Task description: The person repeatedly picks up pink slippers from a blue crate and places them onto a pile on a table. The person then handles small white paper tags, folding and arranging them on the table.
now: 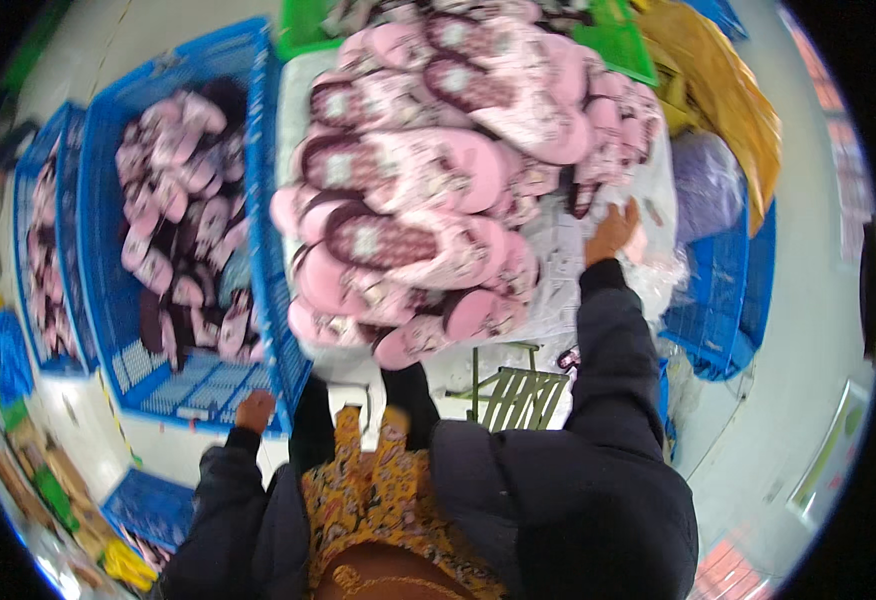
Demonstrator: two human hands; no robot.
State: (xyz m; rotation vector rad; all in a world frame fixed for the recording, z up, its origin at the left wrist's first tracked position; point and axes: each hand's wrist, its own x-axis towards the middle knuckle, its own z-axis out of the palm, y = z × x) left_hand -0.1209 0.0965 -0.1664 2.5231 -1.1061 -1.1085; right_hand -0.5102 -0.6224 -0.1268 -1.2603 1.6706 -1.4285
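Note:
A big heap of pink slippers point(438, 170) with dark red patterned insoles covers most of the white-topped table point(558, 270) in front of me. My right hand point(613, 230) reaches out to the heap's right side. Its fingers are apart over the white surface, close to crumpled clear plastic point(658, 270); nothing shows in its grip. Low on the left, my left hand point(255, 410) is beside the near right corner of a large blue crate point(198, 395). Its fingers look curled, and whether they hold anything is hidden. More slippers point(173, 200) lie jumbled inside that crate.
A second blue crate point(83, 330) with slippers stands farther left. Behind the heap sits a green crate point(628, 45). A yellow-brown sack point(728, 90), a purple bundle point(706, 185) and blue crates point(708, 320) line the right side. A green folding stool point(523, 395) is under the table edge.

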